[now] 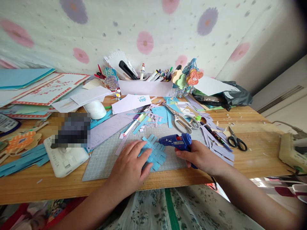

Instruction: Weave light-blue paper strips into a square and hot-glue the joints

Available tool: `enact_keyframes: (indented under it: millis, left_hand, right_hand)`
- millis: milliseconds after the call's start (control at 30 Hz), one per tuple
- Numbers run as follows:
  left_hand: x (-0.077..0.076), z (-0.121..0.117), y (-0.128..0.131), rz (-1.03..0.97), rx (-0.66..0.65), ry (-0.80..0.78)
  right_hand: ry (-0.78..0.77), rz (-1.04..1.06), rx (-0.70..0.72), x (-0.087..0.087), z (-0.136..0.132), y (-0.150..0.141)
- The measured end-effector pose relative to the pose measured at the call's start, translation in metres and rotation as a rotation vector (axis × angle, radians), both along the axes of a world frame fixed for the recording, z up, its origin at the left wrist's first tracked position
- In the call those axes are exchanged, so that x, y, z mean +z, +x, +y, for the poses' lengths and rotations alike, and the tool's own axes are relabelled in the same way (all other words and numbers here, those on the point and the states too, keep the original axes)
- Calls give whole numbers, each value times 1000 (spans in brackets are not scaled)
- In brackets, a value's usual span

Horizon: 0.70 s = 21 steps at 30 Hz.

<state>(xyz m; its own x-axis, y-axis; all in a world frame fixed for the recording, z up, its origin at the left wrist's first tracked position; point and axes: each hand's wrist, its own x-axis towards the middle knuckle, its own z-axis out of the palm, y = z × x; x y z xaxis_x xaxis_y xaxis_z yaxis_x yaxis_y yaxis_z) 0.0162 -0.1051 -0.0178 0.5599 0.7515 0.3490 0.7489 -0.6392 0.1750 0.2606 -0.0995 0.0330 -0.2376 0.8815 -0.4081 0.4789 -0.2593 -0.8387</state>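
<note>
A mat of woven blue paper strips (157, 156) lies on the grey cutting mat (100, 166) near the table's front edge. My left hand (131, 163) rests on its left side, fingers stretched out and slightly apart. In my right hand (200, 156) is a blue glue gun (176, 141), the fingers wrapped round its handle. The nozzle points left, over or at the upper right edge of the woven piece; whether it touches I cannot tell. A dark cord runs down below my right wrist.
Silver scissors (182, 123) lie behind the glue gun, smaller black scissors (236, 140) to the right. Purple and blue paper scraps (153, 116) surround the mat. A white device (64, 158) stands left, a power strip (291, 153) far right. Pens (160, 75) line the back.
</note>
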Motion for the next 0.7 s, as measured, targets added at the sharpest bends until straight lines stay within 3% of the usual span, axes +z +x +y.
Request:
enact_keyframes:
  millis: [300, 500, 700]
  left_hand:
    - [-3, 1, 1, 88, 52, -44]
    - [-4, 1, 2, 81, 48, -53]
    - [-5, 2, 1, 70, 35, -48]
  right_hand:
    - [21, -129, -67, -4, 8, -1]
    - [-2, -97, -103, -3, 11, -4]
    - [-39, 3, -41, -8, 9, -1]
